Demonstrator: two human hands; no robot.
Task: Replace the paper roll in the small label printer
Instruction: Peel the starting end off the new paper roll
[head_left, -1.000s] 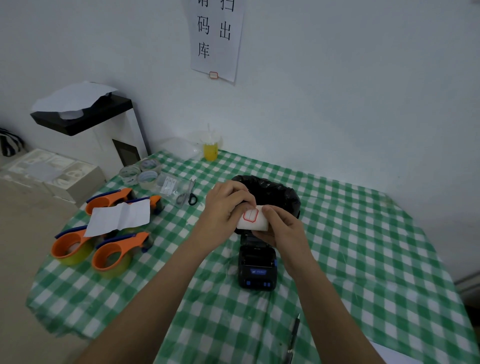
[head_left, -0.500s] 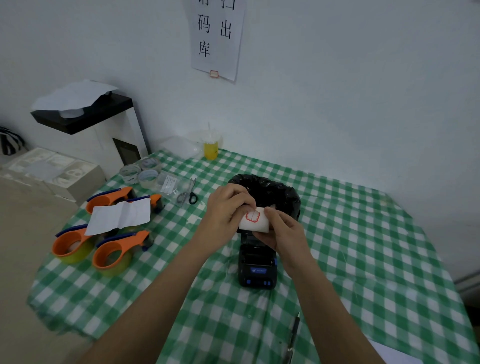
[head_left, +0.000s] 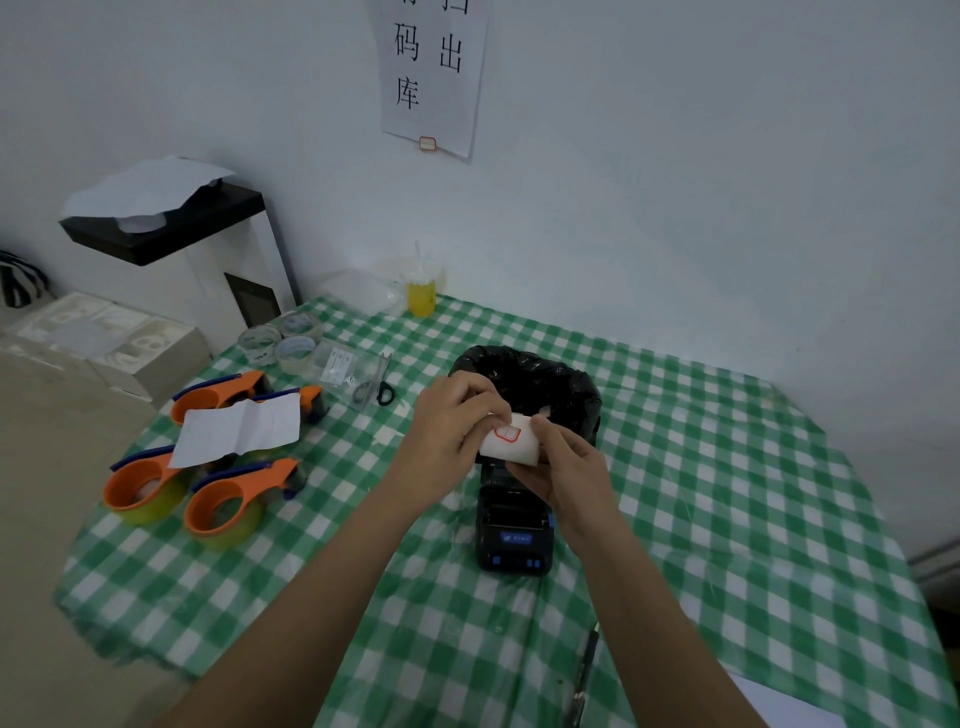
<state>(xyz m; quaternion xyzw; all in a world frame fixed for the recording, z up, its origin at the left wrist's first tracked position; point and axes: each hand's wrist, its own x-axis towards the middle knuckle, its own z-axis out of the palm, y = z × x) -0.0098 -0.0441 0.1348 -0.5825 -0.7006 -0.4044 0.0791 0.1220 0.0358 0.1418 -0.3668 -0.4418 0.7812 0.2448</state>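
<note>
A small white label roll (head_left: 511, 444) with a red-outlined label on top is held above the table by both hands. My left hand (head_left: 451, 427) pinches its upper left edge. My right hand (head_left: 566, 470) cradles it from below and the right, thumb on its top edge. Directly beneath the roll lies the black label printer (head_left: 514, 535) with blue buttons, its paper bay facing up and partly hidden by my right hand.
A small bin lined with a black bag (head_left: 535, 379) stands just behind the printer. At the left are orange tape dispensers (head_left: 228, 512), a white sheet (head_left: 239, 428), tape rolls (head_left: 278, 340) and scissors (head_left: 374, 387). A pen (head_left: 584, 670) lies near the front edge of the green checked tablecloth (head_left: 727, 493).
Both hands keep hold of the label roll above the printer; the fingers have shifted slightly on it and the roll has turned a little. Nothing else moved.
</note>
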